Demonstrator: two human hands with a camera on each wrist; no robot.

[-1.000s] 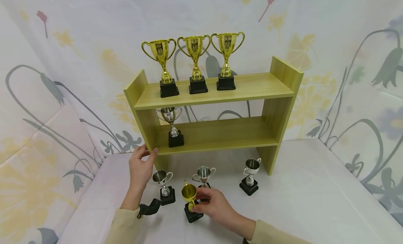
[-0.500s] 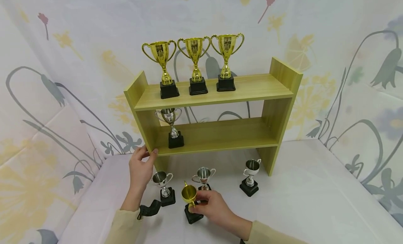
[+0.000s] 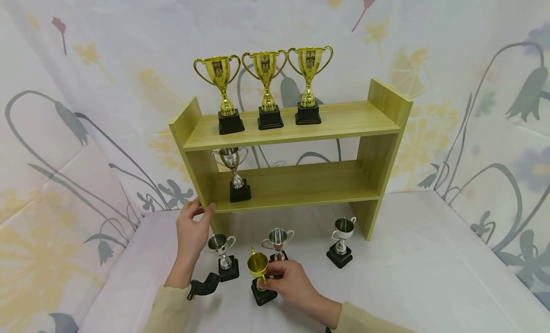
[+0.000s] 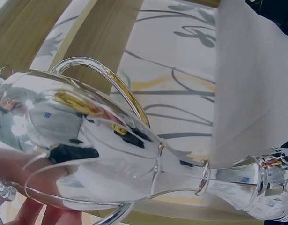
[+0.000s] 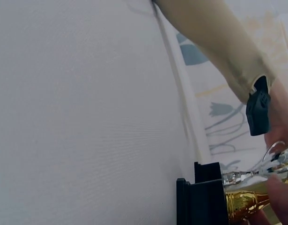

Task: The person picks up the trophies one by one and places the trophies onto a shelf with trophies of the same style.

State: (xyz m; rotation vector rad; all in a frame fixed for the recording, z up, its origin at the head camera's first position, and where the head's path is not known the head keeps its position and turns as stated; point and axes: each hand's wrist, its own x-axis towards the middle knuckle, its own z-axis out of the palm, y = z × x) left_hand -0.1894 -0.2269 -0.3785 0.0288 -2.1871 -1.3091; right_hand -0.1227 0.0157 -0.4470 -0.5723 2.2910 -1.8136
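Observation:
My left hand (image 3: pixel 192 228) grips the lower left edge of the wooden shelf (image 3: pixel 296 204), thumb in front and fingers around the side panel. A small gold trophy cup (image 3: pixel 258 263) on a black base stands on the table, and my right hand (image 3: pixel 294 285) pinches it by the handle and stem. Just behind it is a silver trophy (image 3: pixel 278 236), partly hidden by the right hand. Another silver trophy (image 3: pixel 220 244) stands near my left wrist; it fills much of the left wrist view. The right wrist view shows the gold trophy's stem (image 5: pixel 242 205) beside my fingers.
Three large gold trophies (image 3: pixel 265 65) line the top board. One silver trophy (image 3: pixel 232 161) stands at the left of the middle board. To the right, a small silver trophy (image 3: pixel 342 235) is on the white table (image 3: pixel 408 275) by the shelf's right leg. Flowered cloth hangs behind.

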